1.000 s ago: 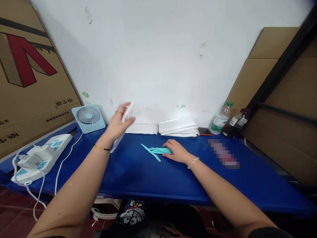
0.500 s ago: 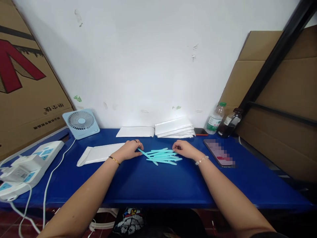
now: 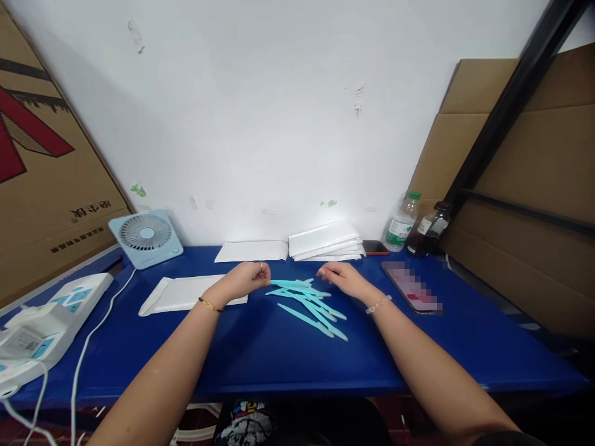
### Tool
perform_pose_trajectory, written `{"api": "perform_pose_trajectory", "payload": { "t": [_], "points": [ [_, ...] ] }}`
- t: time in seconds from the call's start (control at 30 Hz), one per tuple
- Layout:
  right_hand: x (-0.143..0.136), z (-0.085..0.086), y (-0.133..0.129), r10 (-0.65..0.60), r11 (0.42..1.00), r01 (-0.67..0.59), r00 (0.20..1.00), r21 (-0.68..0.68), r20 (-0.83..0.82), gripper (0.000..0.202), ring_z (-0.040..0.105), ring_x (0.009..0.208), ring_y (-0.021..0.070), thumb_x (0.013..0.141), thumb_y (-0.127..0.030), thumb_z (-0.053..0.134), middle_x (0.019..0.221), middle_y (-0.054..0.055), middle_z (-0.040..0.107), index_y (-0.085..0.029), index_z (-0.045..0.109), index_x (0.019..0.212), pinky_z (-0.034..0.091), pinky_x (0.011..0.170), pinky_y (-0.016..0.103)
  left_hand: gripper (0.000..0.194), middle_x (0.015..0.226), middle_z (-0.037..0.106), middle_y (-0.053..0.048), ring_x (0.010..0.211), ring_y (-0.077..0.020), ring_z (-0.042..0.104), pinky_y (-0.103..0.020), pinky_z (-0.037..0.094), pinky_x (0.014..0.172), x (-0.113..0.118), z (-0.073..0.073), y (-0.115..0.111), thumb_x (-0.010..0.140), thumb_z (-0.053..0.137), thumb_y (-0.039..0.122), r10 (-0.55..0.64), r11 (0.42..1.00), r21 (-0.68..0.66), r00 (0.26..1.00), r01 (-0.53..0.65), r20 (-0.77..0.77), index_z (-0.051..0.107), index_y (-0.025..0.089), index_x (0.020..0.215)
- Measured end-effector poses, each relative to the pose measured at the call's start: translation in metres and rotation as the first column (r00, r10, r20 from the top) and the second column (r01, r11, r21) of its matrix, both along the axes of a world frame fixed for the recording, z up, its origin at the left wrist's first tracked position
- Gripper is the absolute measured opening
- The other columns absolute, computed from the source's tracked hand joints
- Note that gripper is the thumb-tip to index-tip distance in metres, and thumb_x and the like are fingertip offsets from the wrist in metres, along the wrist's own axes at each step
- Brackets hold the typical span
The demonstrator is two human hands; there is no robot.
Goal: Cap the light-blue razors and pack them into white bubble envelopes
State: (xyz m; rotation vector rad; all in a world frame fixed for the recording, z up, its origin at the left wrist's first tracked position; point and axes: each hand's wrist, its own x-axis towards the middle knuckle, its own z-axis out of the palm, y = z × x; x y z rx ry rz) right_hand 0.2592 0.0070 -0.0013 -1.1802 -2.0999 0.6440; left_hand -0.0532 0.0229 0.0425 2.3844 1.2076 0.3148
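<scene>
Several slim turquoise eyebrow razors (image 3: 307, 297) lie in a loose, crisscrossed heap on the blue table (image 3: 260, 359). At the heap's upper left, my left hand (image 3: 248, 279) pinches the end of one eyebrow razor (image 3: 284, 283). My right hand (image 3: 343, 279) hovers at the upper right of the heap, fingers loosely bent and apart, with nothing visible in them. Partly behind my left wrist lies a white padded envelope (image 3: 183, 293), its flap toward the left.
Along the wall lie another white envelope (image 3: 251, 251), a stack of envelopes (image 3: 325, 241) and a dark phone (image 3: 374, 248). To the right are a second phone (image 3: 411, 288), a water bottle (image 3: 402, 226) and a dark bottle (image 3: 430, 232). A fan (image 3: 146, 235) and power strip (image 3: 69, 310) stand left.
The heap has spread, with some razors shifted toward the table's front edge. The razor in my left hand has swung from slanting to nearly level. My right hand has drawn slightly off the heap.
</scene>
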Motion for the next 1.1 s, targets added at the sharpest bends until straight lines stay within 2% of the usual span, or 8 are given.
{"api": "perform_pose_trajectory", "payload": {
  "t": [0.27,0.43,0.57,0.67,0.77,0.87,0.97,1.1],
  "points": [
    [0.0,-0.007,0.01,-0.041,0.985,0.005,0.979,0.173,0.201,0.031,0.058,0.075,0.0158,0.091,-0.041,0.046,0.083,0.004,0.067,-0.019,0.067,0.083,0.041,0.069,0.026,0.014,0.072,0.064,0.002,0.067,-0.0134,0.057,-0.022,0.037,0.064,0.055,-0.022,0.03,0.081,0.052,0.032,0.03,0.984,0.176,0.999,-0.032,0.018,0.061,0.021,0.08],
    [0.018,-0.016,0.025,-0.162,0.976,0.106,0.937,0.188,0.311,0.025,0.059,0.08,0.0168,0.091,-0.035,0.049,0.088,0.003,0.068,-0.021,0.068,0.085,0.039,0.073,0.028,0.012,0.072,0.065,0.002,0.068,-0.0138,0.058,-0.024,0.038,0.068,0.06,-0.041,0.046,0.081,0.054,0.031,0.116,0.967,0.233,0.993,-0.107,-0.026,0.061,0.021,0.077],
    [0.014,-0.017,0.024,-0.299,0.929,0.191,0.891,0.317,0.341,0.019,0.055,0.091,0.0208,0.088,-0.036,0.054,0.094,0.005,0.066,-0.023,0.068,0.091,0.035,0.08,0.033,0.015,0.083,0.067,0.001,0.078,-0.0153,0.06,-0.024,0.04,0.07,0.054,-0.052,0.052,0.078,0.058,0.034,0.14,0.964,0.222,0.989,-0.145,0.036,0.063,0.022,0.086],
    [-0.003,-0.016,0.019,-0.195,0.928,0.043,0.903,0.37,0.383,0.018,0.051,0.093,0.0209,0.086,-0.036,0.057,0.098,0.005,0.063,-0.025,0.067,0.097,0.034,0.08,0.033,0.024,0.085,0.066,-0.001,0.078,-0.0156,0.06,-0.023,0.042,0.068,0.051,-0.056,0.051,0.075,0.061,0.041,0.092,0.979,0.174,0.993,-0.105,0.079,0.064,0.022,0.089],
    [-0.02,-0.016,0.017,-0.098,0.919,-0.102,0.877,0.382,0.47,0.016,0.05,0.09,0.02,0.087,-0.034,0.057,0.094,0.005,0.061,-0.023,0.066,0.093,0.033,0.078,0.033,0.03,0.08,0.064,-0.001,0.071,-0.0141,0.058,-0.022,0.042,0.062,0.052,-0.058,0.049,0.072,0.063,0.048,-0.027,0.997,0.08,0.996,0.021,0.08,0.067,0.021,0.084],
    [-0.028,-0.017,0.017,-0.106,0.897,-0.14,0.853,0.419,0.512,0.015,0.049,0.089,0.0194,0.089,-0.027,0.052,0.089,0.006,0.06,-0.019,0.065,0.086,0.032,0.079,0.033,0.031,0.078,0.064,0.0,0.067,-0.0126,0.056,-0.021,0.04,0.058,0.052,-0.058,0.046,0.069,0.066,0.047,-0.097,0.995,0.043,0.993,0.094,0.068,0.068,0.02,0.083],
    [-0.028,-0.016,0.016,-0.108,0.886,-0.151,0.853,0.439,0.511,0.017,0.049,0.087,0.0182,0.09,-0.021,0.048,0.086,0.006,0.06,-0.018,0.064,0.084,0.031,0.081,0.032,0.019,0.074,0.064,0.001,0.063,-0.0115,0.056,-0.02,0.037,0.056,0.054,-0.057,0.045,0.074,0.062,0.037,-0.104,0.993,0.066,0.994,0.102,0.027,0.068,0.02,0.081],
    [-0.029,-0.014,0.013,-0.05,0.898,-0.177,0.87,0.404,0.491,0.021,0.05,0.087,0.0178,0.092,-0.031,0.047,0.088,0.005,0.06,-0.019,0.064,0.087,0.031,0.08,0.031,0.011,0.073,0.066,0.0,0.066,-0.0125,0.057,-0.022,0.037,0.059,0.06,-0.053,0.041,0.077,0.058,0.026,-0.101,0.977,0.187,0.995,0.101,-0.014,0.067,0.02,0.077]
  ]
}}
